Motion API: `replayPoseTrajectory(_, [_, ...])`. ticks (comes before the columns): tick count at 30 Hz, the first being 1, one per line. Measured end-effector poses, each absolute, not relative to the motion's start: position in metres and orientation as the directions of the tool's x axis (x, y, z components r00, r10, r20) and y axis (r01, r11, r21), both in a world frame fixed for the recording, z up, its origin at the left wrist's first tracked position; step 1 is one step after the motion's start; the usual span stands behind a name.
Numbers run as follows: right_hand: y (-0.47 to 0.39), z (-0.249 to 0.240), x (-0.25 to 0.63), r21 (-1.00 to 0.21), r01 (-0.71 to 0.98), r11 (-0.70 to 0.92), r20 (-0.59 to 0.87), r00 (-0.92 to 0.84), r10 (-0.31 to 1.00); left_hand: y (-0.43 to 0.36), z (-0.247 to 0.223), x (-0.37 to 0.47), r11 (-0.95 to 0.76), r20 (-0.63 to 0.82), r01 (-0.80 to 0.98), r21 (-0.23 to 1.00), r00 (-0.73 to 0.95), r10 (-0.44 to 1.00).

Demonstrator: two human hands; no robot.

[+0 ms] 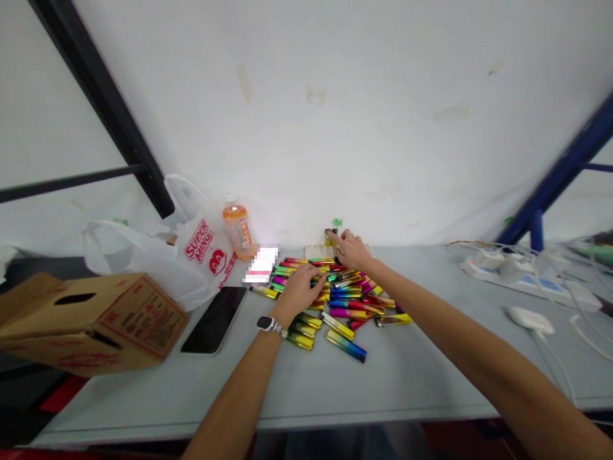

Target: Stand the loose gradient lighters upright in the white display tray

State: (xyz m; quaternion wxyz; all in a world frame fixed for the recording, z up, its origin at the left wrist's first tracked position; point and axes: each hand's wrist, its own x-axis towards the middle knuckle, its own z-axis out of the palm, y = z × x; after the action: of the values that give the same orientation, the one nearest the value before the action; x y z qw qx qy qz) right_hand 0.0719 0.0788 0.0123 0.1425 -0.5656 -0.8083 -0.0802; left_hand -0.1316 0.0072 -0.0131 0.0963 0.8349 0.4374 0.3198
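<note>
Your left hand (299,291) was over the left part of the spread of metallic lighters (345,305) in the middle of the tabletop (383,390), its fingers bent downward; I could not tell whether they grasped one. Your right hand (355,250) reached to the rear, its index finger extended at the tops of the upright lighters (328,239); whether those fingers gripped anything, I could not tell either. That pair stood with long axes vertical, dark ends up, at the pale tray (314,252) near the wall. The others lay flat, mostly with long axes running left to right at differing slants. Nearest you, the yellow-and-blue lighter (345,345) slanted down to the right, its dark end pointing toward the front edge. Below your left wrist, yellow lighters (300,340) lay nearly parallel. The black-screened phone (215,321) rested left of them, its long axis running obliquely away from you.
</note>
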Motion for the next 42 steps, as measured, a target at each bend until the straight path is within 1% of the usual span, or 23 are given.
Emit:
replayPoseTrajectory(3, [0.064,0.008,0.084,-0.067,0.932,0.357,0.307,-0.321,0.896,0.005,-0.011,-0.129,-0.602,0.453,0.668,0.437,0.414,0.79])
replayPoseTrajectory(5, [0.057,0.008,0.091,-0.066,0.931,0.358,0.275,-0.328,0.904,0.004,-0.011,-0.126,-0.606,0.452,0.665,0.436,0.42,0.787])
replayPoseTrajectory(11, [0.056,0.022,0.099,0.005,0.933,0.36,0.136,-0.358,0.924,0.004,-0.011,-0.124,-0.614,0.439,0.664,0.427,0.442,0.782])
replayPoseTrajectory(17, [0.075,0.04,0.089,0.12,0.895,0.429,0.03,-0.435,0.9,0.006,-0.014,-0.125,-0.616,0.44,0.657,0.435,0.441,0.782])
replayPoseTrajectory(20, [0.079,0.041,0.087,0.118,0.883,0.453,0.01,-0.458,0.889,0.008,-0.017,-0.126,-0.614,0.443,0.653,0.443,0.436,0.783])
replayPoseTrajectory(23, [0.074,0.039,0.087,0.072,0.881,0.468,0.077,-0.472,0.878,0.012,-0.017,-0.129,-0.622,0.449,0.635,0.457,0.439,0.778])
replayPoseTrajectory(26, [0.06,0.037,0.086,-0.007,0.883,0.468,0.174,-0.46,0.871,0.014,-0.015,-0.136,-0.619,0.459,0.645,0.449,0.427,0.779])
replayPoseTrajectory(32, [0.029,0.027,0.071,-0.191,0.836,0.515,0.321,-0.443,0.837,0.012,-0.01,-0.143,-0.573,0.375,0.722,0.387,0.444,0.814])
replayPoseTrajectory(35, [0.02,0.017,0.065,-0.295,0.803,0.518,0.388,-0.395,0.833,0.014,-0.011,-0.14,-0.58,0.357,0.736,0.348,0.468,0.808])
replayPoseTrajectory(39, [0.013,0.004,0.064,-0.434,0.736,0.519,0.473,-0.304,0.827,0.02,-0.014,-0.138,-0.613,0.371,0.729,0.306,0.501,0.781])
replayPoseTrajectory(41, [0.009,0.002,0.066,-0.491,0.686,0.537,0.521,-0.262,0.812,0.021,-0.013,-0.136,-0.629,0.393,0.704,0.328,0.504,0.769])
replayPoseTrajectory(42, [0.007,0.001,0.067,-0.517,0.658,0.547,0.546,-0.238,0.803,0.02,-0.011,-0.136,-0.633,0.41,0.685,0.36,0.494,0.767])
